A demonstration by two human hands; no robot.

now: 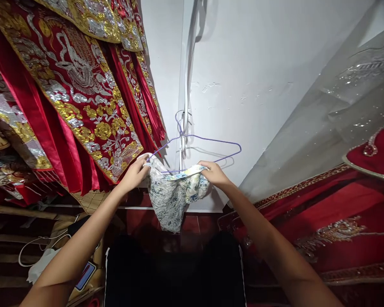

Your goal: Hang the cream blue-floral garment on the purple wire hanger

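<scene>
Both hands are raised in front of a white wall [262, 85], holding a small floral cloth [173, 196] at its top edge. The left hand [135, 174] pinches the cloth's left corner, fingers closed on it right where the left end of a purple wire hanger [208, 138] meets the fabric. The right hand [213, 172] grips the top edge further right, fingers curled shut over the hem. Between the two hands the edge is pulled fairly taut along the hanger's lower bar, and the rest of the cloth hangs down in loose folds below.

The hanger's hook [179, 119] sits by a white cord [187, 64] running down the wall; its right tip reaches past the right hand into bare wall.

Room is tight at the sides. On the left, red robes with gold and silver embroidery [80, 85] hang close, their lower edge just beside the left hand. On the right, a sheer beaded veil [339, 111] slopes down, with red embroidered fabric [333, 213] beneath it, near the right forearm. Open space lies straight ahead, on the wall above the hanger. Below the cloth is a dark mass [173, 273]; what it is cannot be told. A phone [85, 275] lies at lower left.
</scene>
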